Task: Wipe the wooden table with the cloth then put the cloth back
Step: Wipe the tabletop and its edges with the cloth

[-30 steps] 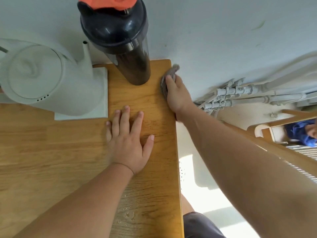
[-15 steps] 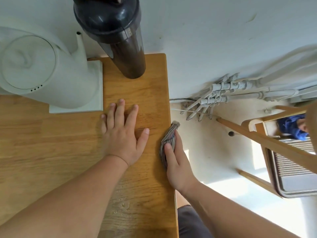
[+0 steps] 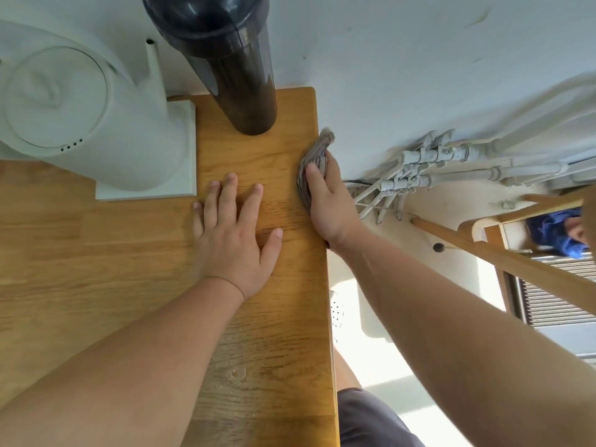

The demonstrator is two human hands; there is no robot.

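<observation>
A folded grey-brown cloth (image 3: 312, 156) lies along the right edge of the wooden table (image 3: 96, 285), near its far corner. My right hand (image 3: 329, 201) grips the cloth, thumb on top and fingers wrapped down over the table's edge. My left hand (image 3: 235, 237) rests flat on the tabletop, fingers spread, just left of the cloth. Part of the cloth is hidden under my right hand.
A white electric kettle (image 3: 80, 117) on its base stands at the far left. A dark shaker bottle (image 3: 238, 75) stands at the far right corner by the wall. Water drops (image 3: 235, 372) lie on the near tabletop. Pipes (image 3: 435, 166) and a wooden chair (image 3: 516, 253) are to the right, off the table.
My right hand has slid the cloth along the table's right edge, from the near part back toward the far corner. My left hand stays flat in place.
</observation>
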